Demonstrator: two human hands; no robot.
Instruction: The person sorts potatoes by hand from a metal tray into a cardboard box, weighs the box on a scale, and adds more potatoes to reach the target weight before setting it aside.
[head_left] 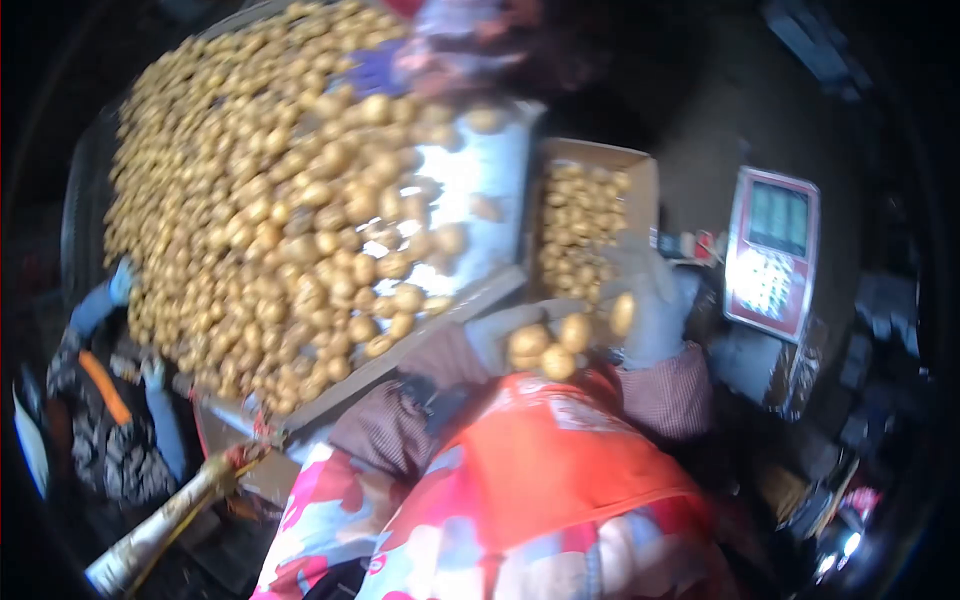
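Observation:
My left hand [492,332], in a grey glove, cradles several small yellow potatoes [557,361] just above my orange apron. The fingers of my right hand [655,305], also grey-gloved and blurred by motion, are around a single potato [622,314] close by. Both hands are at the near end of a cardboard box [645,190], which holds many potatoes [583,215]. To their left, a wide heap of potatoes [255,225] covers most of a sorting table [500,195] with a shiny surface.
A scale's display panel [770,255] stands right of the box. At the top, a co-worker's purple glove [375,70] reaches into the heap. Another co-worker's blue-sleeved arm [95,305] is at the left edge. A pale pole [150,535] slants across the lower left.

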